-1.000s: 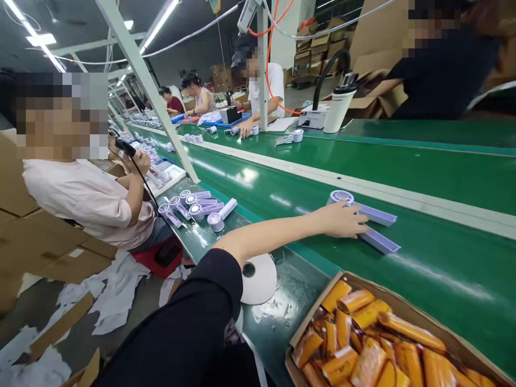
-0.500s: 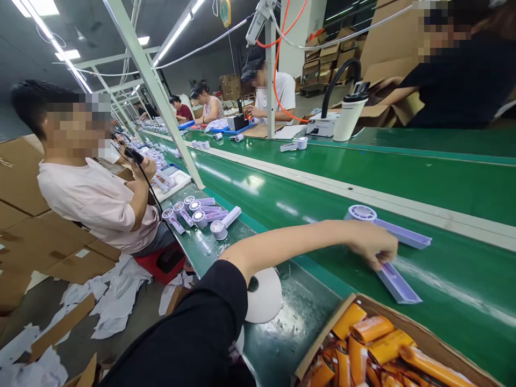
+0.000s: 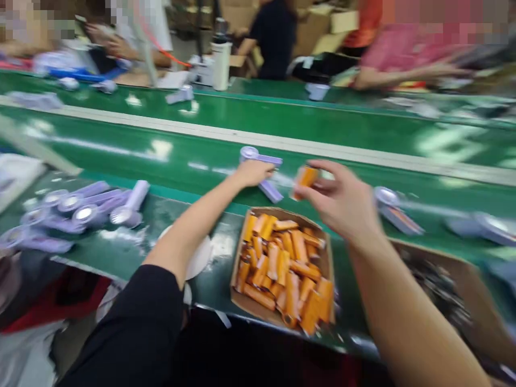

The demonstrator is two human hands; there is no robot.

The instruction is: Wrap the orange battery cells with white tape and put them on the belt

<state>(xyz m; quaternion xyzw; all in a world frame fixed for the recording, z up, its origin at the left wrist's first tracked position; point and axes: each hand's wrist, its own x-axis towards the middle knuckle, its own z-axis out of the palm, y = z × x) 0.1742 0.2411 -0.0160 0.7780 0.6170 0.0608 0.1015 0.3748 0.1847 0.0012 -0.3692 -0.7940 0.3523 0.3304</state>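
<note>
On the green belt, my left hand (image 3: 255, 173) is closed over a lilac handheld fan casing (image 3: 271, 191); its handle sticks out below my fingers and the rest is covered. Just behind lies another lilac fan casing (image 3: 249, 153), its round head to the left. My right hand (image 3: 342, 199) pinches an orange cylindrical battery (image 3: 307, 178) between thumb and fingers, above the belt and right of the casing. Below both hands stands a cardboard box (image 3: 233, 285) full of orange batteries (image 3: 282, 263). Motion blurs the view somewhat.
Several lilac fans (image 3: 86, 212) lie on the bench at left, near a white disc (image 3: 199, 260). Right of my right hand are a fan with something orange in its handle (image 3: 397, 210) and a box of dark small parts (image 3: 439, 290). Co-workers sit across the belt.
My view has swung right and down. My right hand has come into view with an orange battery in it. My left hand stays at the fan casing on the belt.
</note>
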